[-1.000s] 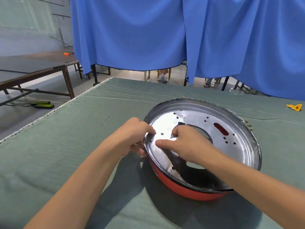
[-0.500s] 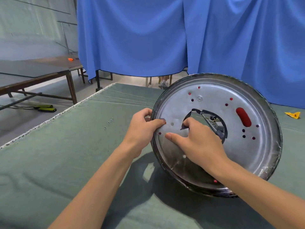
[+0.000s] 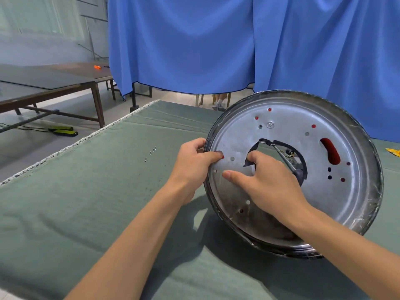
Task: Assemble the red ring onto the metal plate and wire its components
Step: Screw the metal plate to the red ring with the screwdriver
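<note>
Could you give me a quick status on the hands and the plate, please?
Left hand grips plate rim. Right hand hooks fingers into centre hole. Metal plate tilted up on edge on green cloth. Nothing in the way.

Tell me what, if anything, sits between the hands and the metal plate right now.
Nothing visible does. The left hand already grips the rim of the metal plate, thumb on its face. The right hand has fingers hooked through the plate's central opening, thumb on the face. The plate is tilted up on the green cloth.

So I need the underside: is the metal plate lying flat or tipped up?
Tipped up: the metal plate stands on its lower rim on the table.
</note>
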